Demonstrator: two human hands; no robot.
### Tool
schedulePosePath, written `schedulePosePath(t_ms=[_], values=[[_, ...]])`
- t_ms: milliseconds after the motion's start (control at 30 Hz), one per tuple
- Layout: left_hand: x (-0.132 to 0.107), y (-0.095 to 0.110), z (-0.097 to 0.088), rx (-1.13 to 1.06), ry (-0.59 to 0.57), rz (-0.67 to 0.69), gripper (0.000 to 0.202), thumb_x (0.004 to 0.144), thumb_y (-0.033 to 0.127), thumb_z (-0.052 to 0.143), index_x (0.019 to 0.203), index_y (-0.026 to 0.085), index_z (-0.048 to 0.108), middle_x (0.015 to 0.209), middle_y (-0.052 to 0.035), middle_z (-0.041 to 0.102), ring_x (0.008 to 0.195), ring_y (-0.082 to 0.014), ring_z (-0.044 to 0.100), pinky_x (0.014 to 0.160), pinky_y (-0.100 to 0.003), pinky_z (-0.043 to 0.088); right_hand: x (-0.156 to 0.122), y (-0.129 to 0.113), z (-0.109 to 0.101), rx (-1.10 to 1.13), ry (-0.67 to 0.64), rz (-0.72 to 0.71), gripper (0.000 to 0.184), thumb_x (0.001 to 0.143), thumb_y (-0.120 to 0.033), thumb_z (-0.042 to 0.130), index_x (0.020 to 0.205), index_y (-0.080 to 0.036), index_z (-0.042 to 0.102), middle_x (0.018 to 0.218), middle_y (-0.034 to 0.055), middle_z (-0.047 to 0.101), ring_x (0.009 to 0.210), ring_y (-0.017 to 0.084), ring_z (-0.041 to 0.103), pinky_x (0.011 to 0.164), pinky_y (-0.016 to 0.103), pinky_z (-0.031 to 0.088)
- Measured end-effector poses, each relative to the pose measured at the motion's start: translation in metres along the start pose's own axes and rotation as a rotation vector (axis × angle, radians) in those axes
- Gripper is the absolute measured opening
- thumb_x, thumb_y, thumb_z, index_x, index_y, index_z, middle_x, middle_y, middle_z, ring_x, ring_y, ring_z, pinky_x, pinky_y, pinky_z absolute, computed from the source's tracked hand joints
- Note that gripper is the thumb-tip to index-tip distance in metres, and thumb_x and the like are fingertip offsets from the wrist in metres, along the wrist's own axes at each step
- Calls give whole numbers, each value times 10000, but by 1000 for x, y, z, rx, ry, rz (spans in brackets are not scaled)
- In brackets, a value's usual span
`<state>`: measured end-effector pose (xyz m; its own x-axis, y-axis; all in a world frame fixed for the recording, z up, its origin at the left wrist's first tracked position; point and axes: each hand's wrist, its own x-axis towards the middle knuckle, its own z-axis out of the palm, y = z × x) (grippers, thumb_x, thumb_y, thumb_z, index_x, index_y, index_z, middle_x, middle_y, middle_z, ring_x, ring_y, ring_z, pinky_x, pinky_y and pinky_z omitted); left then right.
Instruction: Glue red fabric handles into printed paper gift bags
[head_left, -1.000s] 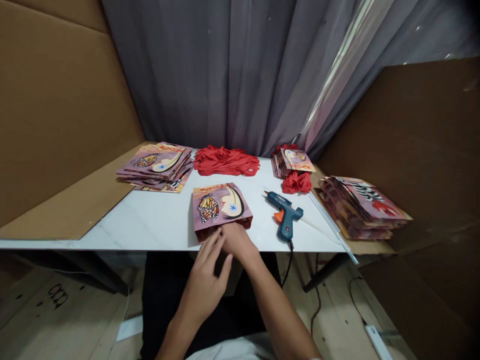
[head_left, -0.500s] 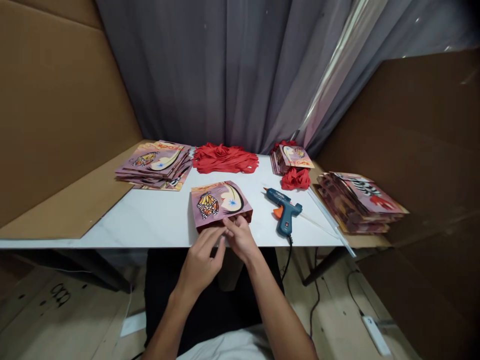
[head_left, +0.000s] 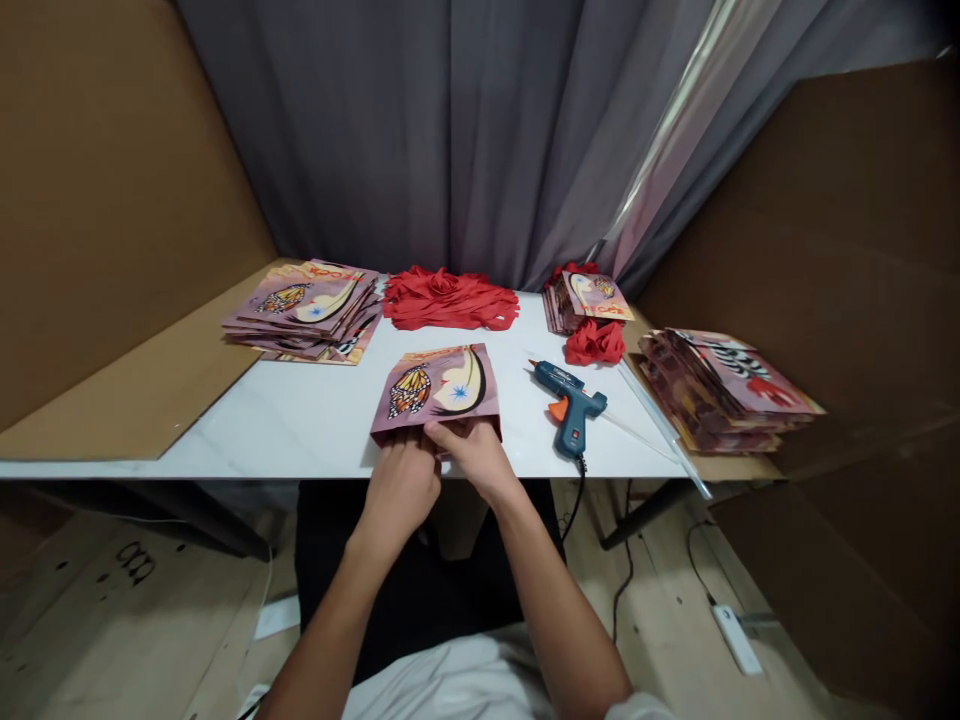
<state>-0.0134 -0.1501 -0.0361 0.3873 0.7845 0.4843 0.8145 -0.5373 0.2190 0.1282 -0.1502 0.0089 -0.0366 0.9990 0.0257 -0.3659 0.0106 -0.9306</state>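
A printed paper bag (head_left: 450, 385), purple with a monarch butterfly and a pale face design, lies on the table with its open end towards me. My left hand (head_left: 405, 480) reaches into that opening, its fingers hidden under the upper panel. Beside it, my right hand (head_left: 476, 455) grips the edge of the upper panel, thumb on top and the other fingers inside. To the right of the bag lies a teal glue gun (head_left: 571, 405) with an orange trigger, nozzle pointing away and left.
Flat printed bags (head_left: 300, 310) are piled at the left. Red ribbons (head_left: 450, 300) lie at the back, with a smaller red bundle (head_left: 594, 343) by another stack (head_left: 592, 298). More folded bags (head_left: 727, 390) sit right, near clear glue sticks (head_left: 667, 425). Cardboard panels (head_left: 112, 200) flank the table.
My left hand has gone from beside the opening to inside it. My right hand's fingers have slid further in, and the bag's upper panel now bulges upward.
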Motion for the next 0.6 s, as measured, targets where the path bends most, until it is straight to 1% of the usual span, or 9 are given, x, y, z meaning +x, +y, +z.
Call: schedulePosePath(t_ms=[67, 133, 200, 267, 333, 400, 467, 533, 600], values=[[6, -3, -4, 28, -19, 55, 436, 936, 86, 520, 1335, 112, 694, 1359, -262, 703, 1341, -447, 660, 1153, -612, 533, 1, 1, -1, 6, 38, 11, 639, 772, -566, 943, 1264, -195, 772, 1271, 98, 823, 1082, 240, 784, 764, 281, 643], [9, -4, -8, 37, -11, 70, 419, 921, 92, 528, 1302, 96, 702, 1361, -280, 687, 1368, -465, 635, 1165, -623, 517, 1, 1, 0, 41, 68, 18, 659, 760, -608, 944, 1239, -187, 779, 1213, 95, 830, 991, 211, 780, 745, 264, 628], [9, -4, -10, 7, 16, 50, 470, 918, 163, 592, 1377, 85, 659, 1403, -289, 658, 1402, -483, 600, 1183, -638, 498, 1, 2, 2, 80, 75, 20, 658, 736, -619, 962, 1193, -180, 785, 1141, 83, 830, 910, 185, 761, 745, 254, 616], [6, -6, -11, -53, 27, 42, 614, 922, 287, 669, 1496, 91, 572, 1471, -281, 626, 1439, -495, 564, 1203, -660, 474, 0, 3, 5, 94, 71, 11, 630, 726, -606, 975, 1145, -174, 786, 1066, 64, 821, 833, 161, 726, 732, 247, 598], [3, -9, -11, -101, 9, 56, 668, 952, 360, 664, 1553, 111, 513, 1487, -259, 630, 1447, -483, 559, 1203, -670, 465, -1, 3, 6, 79, 69, -1, 592, 728, -608, 972, 1080, -169, 785, 944, 35, 793, 726, 137, 657, 670, 241, 558], [1, -11, -9, -114, -9, 63, 583, 993, 311, 598, 1543, 133, 524, 1440, -232, 668, 1413, -448, 594, 1186, -649, 478, -1, 3, 5, 52, 76, -8, 563, 725, -629, 963, 988, -168, 776, 807, 5, 736, 626, 119, 562, 583, 239, 493], [-1, -10, -6, -98, 6, 60, 500, 997, 237, 567, 1489, 150, 577, 1371, -218, 700, 1364, -423, 630, 1148, -609, 507, -2, 3, 4, 41, 102, -11, 555, 716, -647, 960, 921, -172, 761, 734, -10, 691, 583, 113, 510, 531, 242, 448], [-2, -5, -2, -73, 54, 59, 459, 982, 190, 580, 1438, 155, 619, 1323, -215, 713, 1317, -412, 655, 1097, -572, 533, -3, 2, 2, 47, 144, -9, 566, 698, -653, 967, 907, -173, 751, 729, -6, 689, 581, 117, 523, 516, 244, 451], [-3, 2, 3, -59, 122, 57, 435, 974, 159, 587, 1407, 160, 636, 1278, -204, 723, 1256, -395, 679, 1038, -534, 554, -4, 1, 3, 60, 188, 5, 593, 666, -650, 982, 927, -176, 740, 761, 2, 711, 589, 123, 559, 516, 247, 486]])
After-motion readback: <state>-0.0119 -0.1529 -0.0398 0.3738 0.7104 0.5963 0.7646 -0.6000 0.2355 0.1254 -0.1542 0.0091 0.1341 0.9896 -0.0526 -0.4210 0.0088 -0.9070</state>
